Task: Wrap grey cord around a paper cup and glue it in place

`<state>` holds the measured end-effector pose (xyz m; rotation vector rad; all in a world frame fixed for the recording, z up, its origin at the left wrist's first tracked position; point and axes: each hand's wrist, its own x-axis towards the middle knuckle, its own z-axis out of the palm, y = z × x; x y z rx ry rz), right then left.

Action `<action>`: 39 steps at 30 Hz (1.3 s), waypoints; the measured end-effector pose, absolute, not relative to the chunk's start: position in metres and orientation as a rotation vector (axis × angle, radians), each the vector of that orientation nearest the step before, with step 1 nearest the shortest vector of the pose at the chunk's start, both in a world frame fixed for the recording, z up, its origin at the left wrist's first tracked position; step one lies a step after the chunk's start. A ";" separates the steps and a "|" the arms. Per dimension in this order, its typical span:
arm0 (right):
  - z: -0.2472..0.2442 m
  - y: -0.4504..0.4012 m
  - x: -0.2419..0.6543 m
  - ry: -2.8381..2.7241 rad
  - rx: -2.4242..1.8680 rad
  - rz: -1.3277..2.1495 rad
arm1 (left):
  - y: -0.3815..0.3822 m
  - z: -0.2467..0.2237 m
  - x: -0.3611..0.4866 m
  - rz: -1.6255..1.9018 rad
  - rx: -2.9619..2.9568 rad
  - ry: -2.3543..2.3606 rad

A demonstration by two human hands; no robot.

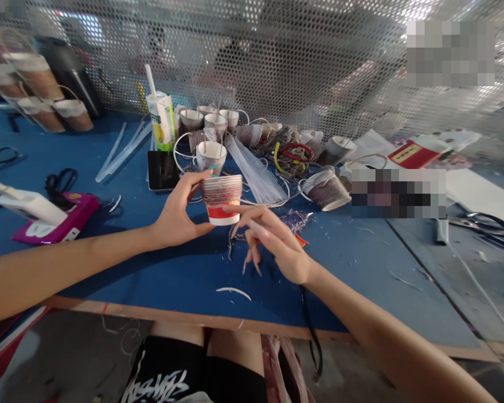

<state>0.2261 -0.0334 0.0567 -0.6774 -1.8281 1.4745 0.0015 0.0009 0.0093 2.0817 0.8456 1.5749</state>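
Observation:
A paper cup (222, 193), wound with grey-brown cord round its upper part, is held above the blue table (180, 291). Its lower part shows a red band and a white edge. My left hand (180, 210) grips it from the left, fingers at the rim and thumb near the base. At the cup's right side is my right hand (277, 238), fingers spread, with the index fingertip at the red band. Just behind stands another wrapped cup (210, 157).
Behind are a drink carton (162, 120), a black phone (163, 170), clear strips (258, 170), tangled cords (292, 151) and a lying cord-wrapped cup (325, 188). A magenta power strip (59, 218) is left; scissors (481, 221) lie right. A perforated metal screen (277, 61) stands behind.

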 end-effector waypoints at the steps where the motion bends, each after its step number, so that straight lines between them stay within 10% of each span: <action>1: 0.057 -0.032 0.227 -1.760 -0.668 1.478 | 0.001 0.008 0.001 1.576 2.061 0.827; 15: 0.061 -0.017 0.231 -1.297 -0.996 1.313 | 0.004 0.003 -0.001 1.570 2.014 0.713; 22: 0.057 -0.037 0.230 -1.767 -0.894 0.647 | 0.006 0.000 -0.004 1.506 2.065 0.706; 39: 0.048 -0.023 0.233 -2.161 -0.722 0.653 | 0.003 0.004 -0.001 1.406 2.251 0.604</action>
